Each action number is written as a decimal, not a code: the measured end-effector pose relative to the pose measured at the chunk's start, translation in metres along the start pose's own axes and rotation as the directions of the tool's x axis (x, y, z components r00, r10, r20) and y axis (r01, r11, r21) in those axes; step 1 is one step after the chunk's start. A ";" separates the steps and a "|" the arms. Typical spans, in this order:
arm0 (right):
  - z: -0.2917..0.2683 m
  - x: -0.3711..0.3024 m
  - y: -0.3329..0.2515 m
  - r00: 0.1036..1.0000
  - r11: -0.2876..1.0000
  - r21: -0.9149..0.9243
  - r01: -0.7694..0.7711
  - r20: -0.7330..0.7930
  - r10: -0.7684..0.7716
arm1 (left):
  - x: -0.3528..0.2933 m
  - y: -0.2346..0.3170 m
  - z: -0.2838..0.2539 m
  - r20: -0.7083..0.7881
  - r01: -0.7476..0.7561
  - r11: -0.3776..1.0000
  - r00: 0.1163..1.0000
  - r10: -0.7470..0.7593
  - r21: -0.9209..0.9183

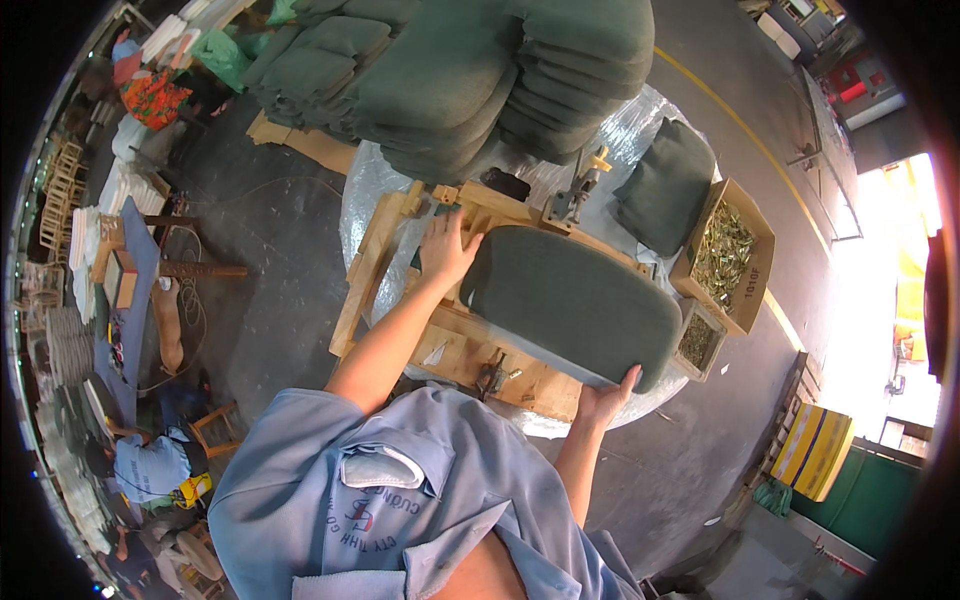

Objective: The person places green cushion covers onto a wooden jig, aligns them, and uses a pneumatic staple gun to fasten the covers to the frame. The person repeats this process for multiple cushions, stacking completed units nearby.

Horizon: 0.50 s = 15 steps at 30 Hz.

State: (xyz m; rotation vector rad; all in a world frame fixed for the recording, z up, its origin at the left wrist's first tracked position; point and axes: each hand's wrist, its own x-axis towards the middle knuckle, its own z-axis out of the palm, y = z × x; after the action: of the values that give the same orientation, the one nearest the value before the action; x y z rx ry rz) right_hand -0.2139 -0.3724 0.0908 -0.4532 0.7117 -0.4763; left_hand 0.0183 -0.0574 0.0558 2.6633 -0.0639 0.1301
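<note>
A dark green padded seat cushion (575,300) lies in front of me on a wooden jig (530,378). My right hand (607,400) grips its near right corner, thumb on the top and the other fingers largely hidden at the edge. My left hand (447,248) rests beside the cushion's left end, fingers stretched out over the jig's wooden bars, apparently holding nothing. A metal toggle clamp (570,203) with a yellow handle stands at the jig's far side. Another metal clamp (492,378) sits on the near side.
Tall stacks of green cushions (430,100) stand beyond the jig. One loose cushion (668,185) lies at the far right. A cardboard box (755,265) and a smaller tray (700,343) hold many small metal pieces. A blue-topped table (130,300) and other people work at the left.
</note>
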 end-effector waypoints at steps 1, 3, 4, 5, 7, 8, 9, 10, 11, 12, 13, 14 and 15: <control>0.009 0.010 0.006 1.000 1.000 0.003 -0.004 -0.013 0.004 | 0.001 -0.008 0.004 0.004 0.034 0.996 0.999 -0.034 0.082; 0.011 0.026 0.019 0.995 0.999 0.038 -0.016 -0.093 0.019 | -0.003 -0.032 0.008 0.014 0.095 0.965 0.995 -0.101 0.245; 0.010 0.025 0.022 0.996 0.999 0.028 -0.020 -0.082 0.022 | -0.003 -0.043 0.006 0.119 0.127 0.978 0.982 -0.148 0.166; 0.007 0.021 0.025 0.997 1.000 0.018 -0.023 -0.070 0.024 | -0.005 -0.054 0.003 0.225 0.166 0.982 0.957 -0.182 0.089; 0.000 0.013 0.028 0.999 1.000 0.009 -0.029 -0.028 0.030 | -0.008 -0.068 -0.003 0.240 0.162 0.985 0.960 -0.145 -0.052; -0.003 0.014 0.032 0.998 0.998 0.027 -0.063 -0.016 0.063 | -0.004 -0.078 -0.008 0.288 0.222 0.967 0.941 -0.180 -0.122; -0.011 0.014 0.032 0.996 0.996 0.038 -0.087 -0.013 0.087 | 0.000 -0.079 -0.021 0.351 0.286 0.938 0.913 -0.206 -0.193; -0.016 0.017 0.028 0.994 0.993 0.049 -0.108 -0.004 0.108 | 0.002 -0.082 -0.028 0.410 0.350 0.899 0.884 -0.224 -0.262; -0.004 0.022 0.037 0.995 0.995 0.034 -0.098 0.034 0.097 | -0.005 -0.116 -0.010 0.273 0.273 0.895 0.945 -0.181 -0.353; 0.016 0.025 0.047 0.992 0.995 -0.035 -0.096 0.083 0.099 | -0.013 -0.145 0.011 0.126 0.187 0.881 0.981 -0.146 -0.434; 0.015 0.031 0.054 0.990 0.990 0.019 -0.142 0.028 0.142 | -0.009 -0.128 0.004 0.248 0.254 0.839 0.957 -0.148 -0.482; 0.025 0.032 0.067 0.987 0.987 0.025 -0.160 -0.008 0.160 | -0.009 -0.131 0.007 0.135 0.165 0.899 0.984 -0.120 -0.405; 0.026 0.033 0.074 0.988 0.987 0.053 -0.152 -0.019 0.153 | -0.008 -0.114 0.003 0.159 0.203 0.914 0.975 -0.156 -0.352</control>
State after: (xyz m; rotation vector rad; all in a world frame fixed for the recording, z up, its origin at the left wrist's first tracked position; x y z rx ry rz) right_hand -0.1550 -0.3255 0.0512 -0.3429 0.7485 -0.3554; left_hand 0.0184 0.0429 0.0006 2.2847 0.1071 -0.1043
